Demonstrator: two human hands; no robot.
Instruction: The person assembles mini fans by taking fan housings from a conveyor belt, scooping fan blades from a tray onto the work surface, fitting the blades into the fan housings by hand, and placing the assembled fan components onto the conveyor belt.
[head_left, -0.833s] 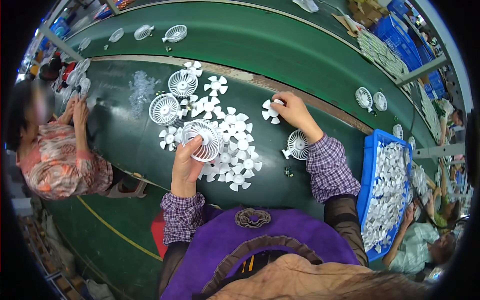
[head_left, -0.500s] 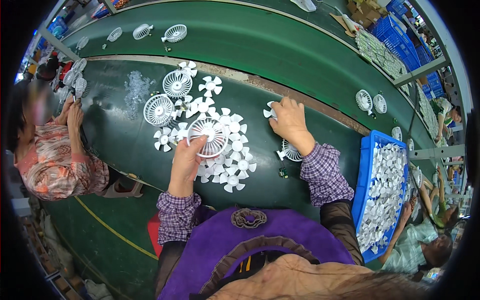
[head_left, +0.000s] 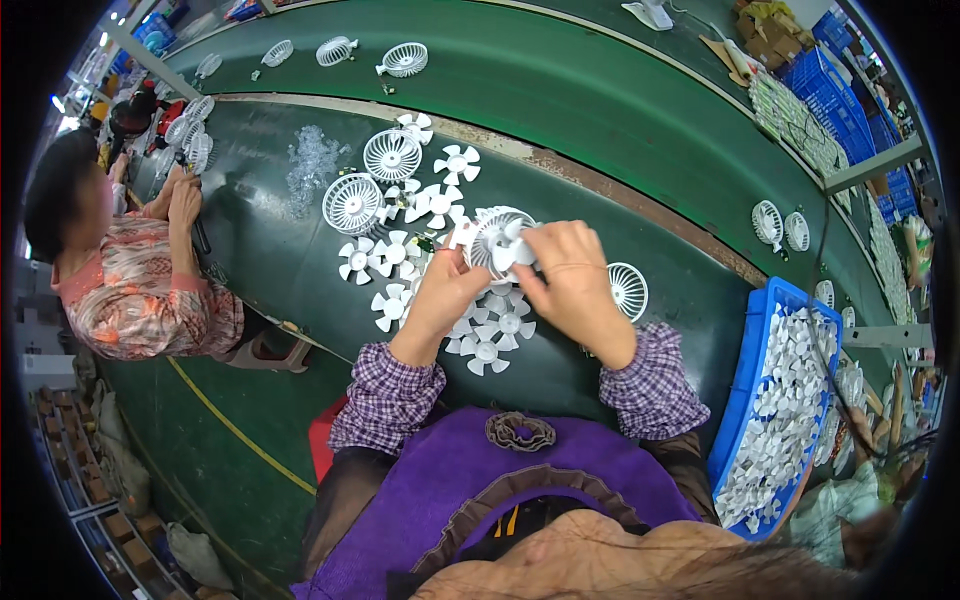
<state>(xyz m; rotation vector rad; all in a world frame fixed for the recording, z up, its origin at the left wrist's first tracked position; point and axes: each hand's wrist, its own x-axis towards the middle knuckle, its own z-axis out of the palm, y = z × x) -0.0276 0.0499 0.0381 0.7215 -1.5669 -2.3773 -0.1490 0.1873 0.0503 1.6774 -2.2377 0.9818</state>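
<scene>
My left hand is closed on the edge of a white round fan cage, which is tilted above the bench. At the cage's open face, my right hand pinches a small white fan blade. The blade's hub is partly covered by my fingers, so I cannot tell whether it sits on the shaft. Beneath both hands lies a spread of loose fan blades. Another white fan cage rests just right of my right hand. Two more, a front cage and a rear cage, stand left of the blades.
A blue bin full of white blades stands on my right. Small clear plastic pieces lie at the bench's left. Beyond a metal rail, a green conveyor belt carries several fan cages. A co-worker sits at left.
My right hand has lifted a fan blade off the bench and brought it left to the cage. The cage in my left hand has turned and tilted. The whole view has shifted slightly.
</scene>
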